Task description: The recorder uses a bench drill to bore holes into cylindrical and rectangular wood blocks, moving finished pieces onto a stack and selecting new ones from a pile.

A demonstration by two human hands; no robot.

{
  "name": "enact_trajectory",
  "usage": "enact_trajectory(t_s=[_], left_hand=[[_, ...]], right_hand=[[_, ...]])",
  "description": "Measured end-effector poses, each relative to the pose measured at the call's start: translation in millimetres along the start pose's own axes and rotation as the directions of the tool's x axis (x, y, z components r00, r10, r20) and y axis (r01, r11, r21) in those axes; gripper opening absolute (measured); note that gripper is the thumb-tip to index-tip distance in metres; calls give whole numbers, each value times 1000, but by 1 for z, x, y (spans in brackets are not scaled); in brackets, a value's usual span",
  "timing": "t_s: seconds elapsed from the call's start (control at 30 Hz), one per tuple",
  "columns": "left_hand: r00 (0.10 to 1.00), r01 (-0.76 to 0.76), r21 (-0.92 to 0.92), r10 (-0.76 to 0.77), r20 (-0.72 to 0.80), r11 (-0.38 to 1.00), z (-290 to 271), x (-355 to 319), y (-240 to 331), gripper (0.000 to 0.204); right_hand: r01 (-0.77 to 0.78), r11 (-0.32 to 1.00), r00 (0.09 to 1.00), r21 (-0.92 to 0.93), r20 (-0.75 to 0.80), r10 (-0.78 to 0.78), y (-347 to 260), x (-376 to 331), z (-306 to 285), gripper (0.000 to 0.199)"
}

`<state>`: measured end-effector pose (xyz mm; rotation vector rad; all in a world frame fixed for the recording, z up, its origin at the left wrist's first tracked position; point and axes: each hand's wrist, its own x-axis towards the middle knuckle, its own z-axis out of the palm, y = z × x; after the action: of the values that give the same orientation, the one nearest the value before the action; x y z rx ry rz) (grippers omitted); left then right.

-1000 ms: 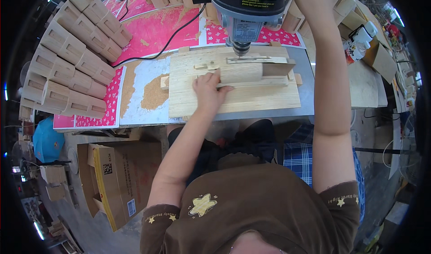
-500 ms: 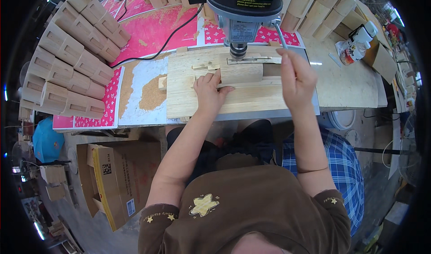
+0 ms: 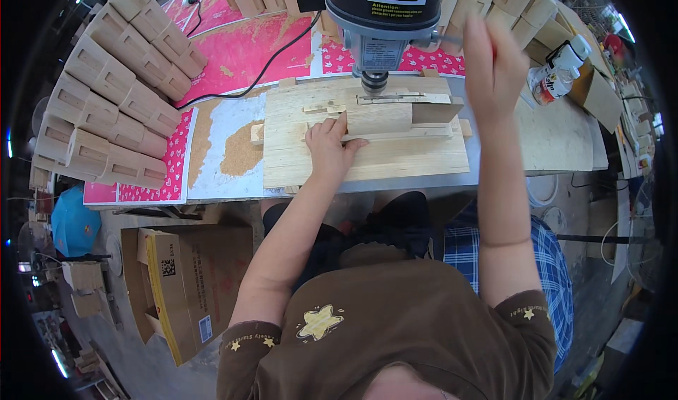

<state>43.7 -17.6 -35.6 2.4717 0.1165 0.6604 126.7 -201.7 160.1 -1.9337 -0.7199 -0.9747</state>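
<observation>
My left hand [image 3: 330, 145] grips the left end of a pale wooden block [image 3: 381, 117] with a rounded upper face. The block lies between wooden strips on a flat wooden jig board [image 3: 289, 145], and my thumb rests along the near strip. Above the block's far edge is the chuck [image 3: 374, 82] of a drill press [image 3: 381, 8]; whether a bit touches the wood cannot be seen. My right hand [image 3: 494, 64], smeared by motion, is raised at the right of the drill press, closed around the end of its feed lever [image 3: 446, 41].
Hollowed wooden blocks [image 3: 106, 82] stand stacked at the left, with more behind the drill. Sawdust [image 3: 242, 153] lies beside the jig. A black cable [image 3: 265, 68] crosses the pink sheet. A white bottle [image 3: 558, 75] stands at the right; a cardboard box [image 3: 191, 280] sits below the bench.
My right hand has swung up and to the right with the lever, uncovering the right end of the jig. My left hand stays on the block.
</observation>
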Motion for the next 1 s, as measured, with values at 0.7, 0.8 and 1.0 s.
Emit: enact_trajectory(t_s=[0.7, 0.8, 1.0], left_hand=[[995, 2, -409, 37, 89, 912, -44, -7, -37, 37], [990, -36, -416, 89, 108, 909, -100, -19, -36, 39], [988, -16, -446, 82, 130, 895, -177, -25, -26, 40]], right_hand=[[89, 971, 827, -221, 561, 52, 64, -122, -4, 32], [95, 983, 828, -159, 561, 10, 42, -128, -9, 32], [-28, 1000, 831, 0, 555, 23, 2, -138, -3, 31]])
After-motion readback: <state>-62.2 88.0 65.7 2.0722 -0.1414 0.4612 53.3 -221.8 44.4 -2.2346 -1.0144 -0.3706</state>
